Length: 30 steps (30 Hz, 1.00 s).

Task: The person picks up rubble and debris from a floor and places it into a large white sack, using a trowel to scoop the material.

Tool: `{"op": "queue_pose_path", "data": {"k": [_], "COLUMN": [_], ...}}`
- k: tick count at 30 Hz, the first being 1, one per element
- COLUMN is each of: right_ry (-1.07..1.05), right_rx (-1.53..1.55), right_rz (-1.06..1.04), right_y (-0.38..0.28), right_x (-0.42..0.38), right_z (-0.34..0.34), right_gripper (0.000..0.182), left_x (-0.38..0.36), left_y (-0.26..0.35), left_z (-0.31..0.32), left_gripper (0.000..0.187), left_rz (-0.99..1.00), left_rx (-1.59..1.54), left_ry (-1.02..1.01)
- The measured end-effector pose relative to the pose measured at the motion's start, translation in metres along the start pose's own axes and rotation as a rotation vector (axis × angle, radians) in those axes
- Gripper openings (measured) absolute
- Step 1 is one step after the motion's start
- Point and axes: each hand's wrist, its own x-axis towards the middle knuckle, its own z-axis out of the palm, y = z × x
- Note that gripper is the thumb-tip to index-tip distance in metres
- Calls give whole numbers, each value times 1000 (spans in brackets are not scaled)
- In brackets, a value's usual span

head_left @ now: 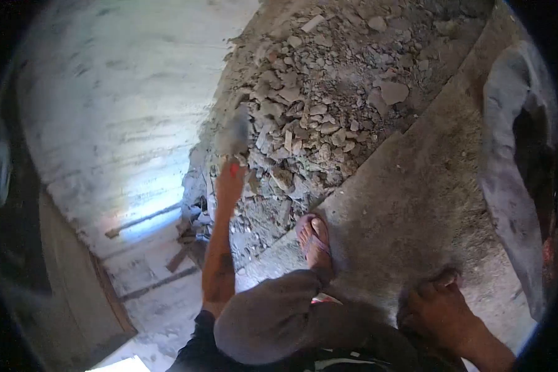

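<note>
One knee (pixel 260 328), one tool (pixel 237 128) in hand (pixel 229 181)

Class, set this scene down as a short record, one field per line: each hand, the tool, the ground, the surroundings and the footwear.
Left hand: reaching forward, closed on a tool
Tool: grey head, motion-blurred, exact type unclear; red near the left hand
Right hand: low at the right; grip unclear
Ground: loose rubble beside a flat floor
Surroundings: pale wall at left; grey sack-like item at right
Footwear: flip-flop on the left foot
</note>
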Motion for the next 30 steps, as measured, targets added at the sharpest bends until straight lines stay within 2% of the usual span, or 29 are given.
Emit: {"op": "queue_pose_path", "data": {"k": [1, 2, 3, 5, 6, 7, 9, 10, 12, 13, 15, 16, 17, 19, 21, 24, 26, 28, 30], "right_ry": [-137, -283, -291, 72, 220, 377, 860, 868, 1347, 1334, 1386, 1391, 1347, 1289, 1243, 1245, 1317, 1372, 1523], "right_rx": [31, 55, 63, -171, -107, -50, -86, -104, 18, 11, -205, -216, -271, -315, -279, -218, -267, -306, -111], "right_rz": [42, 80, 97, 125, 156, 190, 349, 368, 491, 512, 711, 720, 739, 785, 812, 873, 820, 752, 702], "right_y": [2, 2, 1, -2, 0, 4, 19, 29, 51, 60, 73, 77, 78, 75, 75, 75, 80, 84, 74], "right_x": [18, 36, 56, 98, 123, 150, 198, 219, 257, 274, 298, 303, 307, 301, 304, 305, 303, 309, 317], "right_z": [-4, -11, -19, -37, -46, -55, -58, -58, -53, -44, -33, -35, -35, -30, -32, -29, -27, -35, -50], "right_gripper": [44, 45, 45, 49, 52, 56, 62, 62, 62, 62, 62, 62, 63, 63, 63, 60, 58, 56, 54], "left_x": [28, 55, 90, 150, 176, 199, 247, 272, 321, 337, 362, 385, 408, 412, 397, 376, 362, 369, 310], "left_y": [-16, -7, -33, -18, -11, 22, 61, 77, 108, 124, 154, 161, 166, 180, 186, 146, 110, 44, 40], "left_z": [2, -7, 8, 16, 27, 21, 23, 29, 36, 42, 46, 56, 71, 87, 88, 92, 77, 95, 38], "left_gripper": [41, 46, 49, 50, 48, 47, 44, 44, 45, 46, 49, 49, 51, 53, 58, 61, 63, 64, 65], "left_rz": [-15, -112, 50, 101, 105, 113, 202, 216, 280, 335, 453, 458, 615, 793, 671, 664, 571, 759, 427], "left_rx": [54, 42, 58, 56, 84, 108, 168, 151, 144, 153, 115, 102, 148, 185, 138, 75, 61, 116, 55], "left_ry": [-68, -171, -111, -123, -97, -65, -59, -38, 33, 63, 120, 123, 145, 149, -6, -166, -309, -239, -485]}}
